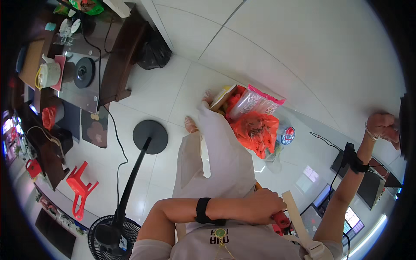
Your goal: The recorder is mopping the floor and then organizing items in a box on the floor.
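My left hand (267, 205) is bent across my front, its fingers closed round a red plastic object (280, 221). Much of that object is hidden by the hand, so its kind is unclear. Close beside it hangs a beige strap (297, 216). My right arm reaches out to the right, and my right hand (383, 127) is raised against the white wall (308, 48). Its fingers are curled next to a dark object (403, 126) cut off by the picture's rim. Whether they grip anything cannot be made out. Both forearms wear black bands.
By my feet lie a red plastic bag (256, 131), a clear pack with pink edges (256, 102) and a large bottle (287, 136). A black standing fan (148, 138) is at left, its cord crossing the floor. Beyond are a glass-topped table (81, 97) and a red stool (78, 183).
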`<action>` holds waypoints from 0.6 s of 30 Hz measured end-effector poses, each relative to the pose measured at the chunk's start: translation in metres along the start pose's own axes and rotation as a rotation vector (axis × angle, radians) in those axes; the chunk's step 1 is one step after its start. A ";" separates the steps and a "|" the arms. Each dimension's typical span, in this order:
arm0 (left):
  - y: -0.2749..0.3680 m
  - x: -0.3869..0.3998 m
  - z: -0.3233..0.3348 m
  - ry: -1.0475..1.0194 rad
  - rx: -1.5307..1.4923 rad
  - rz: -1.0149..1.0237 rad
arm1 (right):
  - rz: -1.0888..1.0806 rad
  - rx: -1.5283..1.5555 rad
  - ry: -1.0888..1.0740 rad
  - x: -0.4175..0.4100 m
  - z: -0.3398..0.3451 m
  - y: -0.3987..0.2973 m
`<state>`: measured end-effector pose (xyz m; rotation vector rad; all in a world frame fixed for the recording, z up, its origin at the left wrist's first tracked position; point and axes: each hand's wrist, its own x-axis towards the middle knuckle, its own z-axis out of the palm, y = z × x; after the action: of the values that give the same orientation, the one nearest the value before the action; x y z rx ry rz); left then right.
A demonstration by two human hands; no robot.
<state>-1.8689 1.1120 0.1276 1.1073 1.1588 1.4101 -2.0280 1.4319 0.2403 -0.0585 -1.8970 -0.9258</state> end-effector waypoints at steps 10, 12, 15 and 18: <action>-0.003 0.006 -0.003 0.092 0.058 -0.105 | -0.101 0.362 0.394 -0.007 0.039 0.010; -0.004 0.002 -0.004 0.095 0.058 -0.102 | -0.076 0.344 0.417 -0.014 0.042 0.022; -0.008 0.001 -0.003 0.112 0.063 -0.081 | -0.050 0.309 0.423 -0.025 0.038 0.034; -0.007 0.009 -0.003 0.125 0.052 -0.028 | -0.103 0.215 0.403 -0.016 0.022 0.027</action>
<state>-1.8721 1.1208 0.1209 1.0473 1.3017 1.4516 -2.0248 1.4701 0.2378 0.3335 -1.6206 -0.7308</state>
